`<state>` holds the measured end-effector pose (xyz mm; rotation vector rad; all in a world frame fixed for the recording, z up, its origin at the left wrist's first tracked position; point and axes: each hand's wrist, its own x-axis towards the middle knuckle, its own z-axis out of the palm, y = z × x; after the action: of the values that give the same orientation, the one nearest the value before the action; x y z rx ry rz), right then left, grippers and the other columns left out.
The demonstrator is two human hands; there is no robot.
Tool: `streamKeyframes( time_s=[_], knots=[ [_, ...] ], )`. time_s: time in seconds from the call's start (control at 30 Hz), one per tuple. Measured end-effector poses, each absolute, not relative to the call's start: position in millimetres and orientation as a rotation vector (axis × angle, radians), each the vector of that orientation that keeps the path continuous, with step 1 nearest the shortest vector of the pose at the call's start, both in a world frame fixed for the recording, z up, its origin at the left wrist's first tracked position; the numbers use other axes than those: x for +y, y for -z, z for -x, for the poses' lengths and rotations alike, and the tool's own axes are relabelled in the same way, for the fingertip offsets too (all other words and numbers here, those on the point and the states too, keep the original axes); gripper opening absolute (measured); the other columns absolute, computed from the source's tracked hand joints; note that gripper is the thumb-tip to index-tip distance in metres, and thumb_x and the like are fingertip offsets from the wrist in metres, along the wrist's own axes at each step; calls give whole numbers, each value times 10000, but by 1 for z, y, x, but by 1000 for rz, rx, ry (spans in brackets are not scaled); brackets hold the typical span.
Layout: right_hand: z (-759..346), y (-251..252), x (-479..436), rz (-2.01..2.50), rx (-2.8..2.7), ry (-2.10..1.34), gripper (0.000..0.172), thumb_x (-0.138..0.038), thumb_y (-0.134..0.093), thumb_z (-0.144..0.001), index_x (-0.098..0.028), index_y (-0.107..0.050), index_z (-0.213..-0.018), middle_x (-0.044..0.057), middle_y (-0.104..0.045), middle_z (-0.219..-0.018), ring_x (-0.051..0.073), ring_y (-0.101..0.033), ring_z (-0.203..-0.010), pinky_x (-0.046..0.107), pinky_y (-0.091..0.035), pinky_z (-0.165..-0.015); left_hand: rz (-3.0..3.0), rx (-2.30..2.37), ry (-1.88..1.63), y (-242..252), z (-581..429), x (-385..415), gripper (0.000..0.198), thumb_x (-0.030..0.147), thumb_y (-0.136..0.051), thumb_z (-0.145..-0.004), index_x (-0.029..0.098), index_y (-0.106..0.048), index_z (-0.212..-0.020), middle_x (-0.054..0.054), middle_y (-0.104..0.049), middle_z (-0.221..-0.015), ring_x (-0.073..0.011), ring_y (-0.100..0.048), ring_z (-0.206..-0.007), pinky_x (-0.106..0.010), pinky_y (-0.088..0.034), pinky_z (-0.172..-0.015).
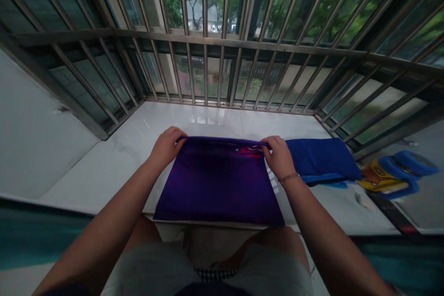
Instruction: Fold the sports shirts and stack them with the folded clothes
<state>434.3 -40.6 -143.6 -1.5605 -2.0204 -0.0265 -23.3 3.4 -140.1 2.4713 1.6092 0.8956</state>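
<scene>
A dark purple piece of cloth point(220, 185) with a red and white print point(250, 150) near its far right corner lies on the white window sill. My left hand point(169, 144) pinches its far left corner between thumb and fingers. At the far right corner, my right hand point(277, 151) grips the cloth in the same way. The far edge is stretched straight between both hands, and the near edge reaches the front of the sill. Just right of my right hand is a folded blue cloth point(319, 159).
Metal window bars point(222, 42) enclose the sill point(121, 152) on the far side and at both ends. To the right stand a blue-lidded container point(405, 166) and a yellow packet point(379, 178), with a dark flat object point(391, 215) in front. My legs are below the front edge.
</scene>
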Motion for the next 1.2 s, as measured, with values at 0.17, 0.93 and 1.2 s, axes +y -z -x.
streamKeyframes(
  time_s=[0.17,0.93,1.2],
  knots=[
    [-448,217,-146,1550,-2178,-62,293,-277,-537,-1055,-275,-786,-1208,138,-738,-1227,344,-653,-1202,553,-530,-1091,-2443,1474,-768,220,44,-104,248,362,-578,-1059,273,-799,-1129,-91,-736,-1204,-282,-715,-1121,-454,-611,-1019],
    [-463,233,-188,1847,-2263,24,432,-237,-558,-1074,-228,-664,-1492,151,-711,-1398,304,-699,-1180,426,-568,-1000,-2549,1618,-614,278,58,-184,390,425,-542,-1097,267,-755,-1384,-124,-760,-1421,-338,-727,-1299,-548,-577,-1167],
    [-469,208,-117,1965,-2479,100,314,-188,-577,-1071,-266,-800,-1278,109,-757,-1282,260,-673,-1113,341,-469,-880,-2604,1596,-689,285,43,-160,373,349,-544,-1086,230,-776,-1352,-151,-774,-1371,-342,-750,-1234,-532,-616,-1097]
  ],
)
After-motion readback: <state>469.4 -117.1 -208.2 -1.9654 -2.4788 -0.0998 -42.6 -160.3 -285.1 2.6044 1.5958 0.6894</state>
